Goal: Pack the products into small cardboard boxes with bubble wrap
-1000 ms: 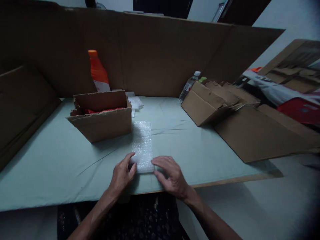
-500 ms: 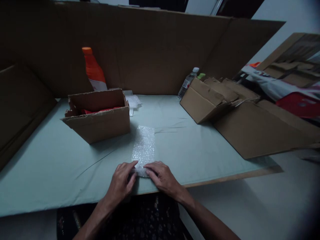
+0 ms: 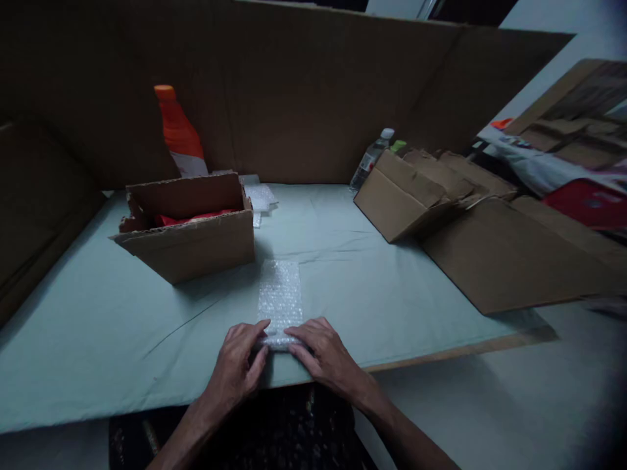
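Note:
A strip of clear bubble wrap (image 3: 280, 294) lies flat on the table in front of me, its near end rolled or folded into a narrow band. My left hand (image 3: 240, 359) grips the left end of that band between thumb and fingers. At the right end, my right hand (image 3: 323, 356) pinches it in the same way. Whether anything is inside the roll cannot be seen.
Left of the wrap stands an open cardboard box (image 3: 210, 241) with red material inside; behind it is an orange bottle (image 3: 181, 137). More bubble wrap (image 3: 262, 197) lies beside the box. A clear bottle (image 3: 371, 160) and cardboard boxes (image 3: 406, 202) stand right, before a cardboard wall (image 3: 294, 98).
The near end of the bubble wrap is now a more distinct roll, and the flat part is shorter. Both hands stay on its ends. The view has shifted slightly.

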`<state>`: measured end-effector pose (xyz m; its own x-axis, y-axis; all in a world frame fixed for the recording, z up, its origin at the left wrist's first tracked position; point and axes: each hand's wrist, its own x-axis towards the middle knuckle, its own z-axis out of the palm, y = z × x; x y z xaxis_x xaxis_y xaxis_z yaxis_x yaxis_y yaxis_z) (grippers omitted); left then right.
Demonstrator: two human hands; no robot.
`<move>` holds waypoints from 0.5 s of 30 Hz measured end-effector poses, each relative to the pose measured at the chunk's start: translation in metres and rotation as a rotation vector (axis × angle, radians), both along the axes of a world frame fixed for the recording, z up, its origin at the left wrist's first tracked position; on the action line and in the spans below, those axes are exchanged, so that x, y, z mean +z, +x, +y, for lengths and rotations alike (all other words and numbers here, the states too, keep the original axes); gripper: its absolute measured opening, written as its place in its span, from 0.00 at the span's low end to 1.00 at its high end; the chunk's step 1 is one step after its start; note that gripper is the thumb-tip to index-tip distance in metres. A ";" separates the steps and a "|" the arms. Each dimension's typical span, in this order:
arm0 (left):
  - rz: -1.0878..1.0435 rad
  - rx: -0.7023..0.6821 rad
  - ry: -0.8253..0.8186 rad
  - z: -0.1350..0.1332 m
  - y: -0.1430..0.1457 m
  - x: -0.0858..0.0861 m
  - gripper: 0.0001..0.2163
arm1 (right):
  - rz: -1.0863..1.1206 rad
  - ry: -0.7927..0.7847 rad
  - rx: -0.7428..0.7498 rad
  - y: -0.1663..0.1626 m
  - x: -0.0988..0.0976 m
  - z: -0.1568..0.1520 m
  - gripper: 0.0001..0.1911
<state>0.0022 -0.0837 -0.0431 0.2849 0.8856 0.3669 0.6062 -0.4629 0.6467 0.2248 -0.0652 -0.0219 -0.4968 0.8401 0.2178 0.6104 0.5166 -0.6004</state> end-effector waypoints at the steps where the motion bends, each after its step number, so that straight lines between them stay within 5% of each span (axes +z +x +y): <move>1: 0.006 0.014 -0.027 -0.001 0.000 0.001 0.18 | 0.000 0.001 0.000 0.002 0.002 -0.003 0.13; 5: 0.107 0.105 0.005 0.014 0.007 -0.001 0.16 | -0.064 0.138 -0.067 0.007 0.007 -0.011 0.21; 9: 0.114 0.171 0.115 0.025 0.013 -0.003 0.15 | -0.087 0.156 -0.003 0.004 0.001 -0.003 0.17; 15: -0.003 0.014 0.068 -0.004 0.003 0.002 0.18 | 0.069 0.011 0.049 0.002 0.000 0.003 0.11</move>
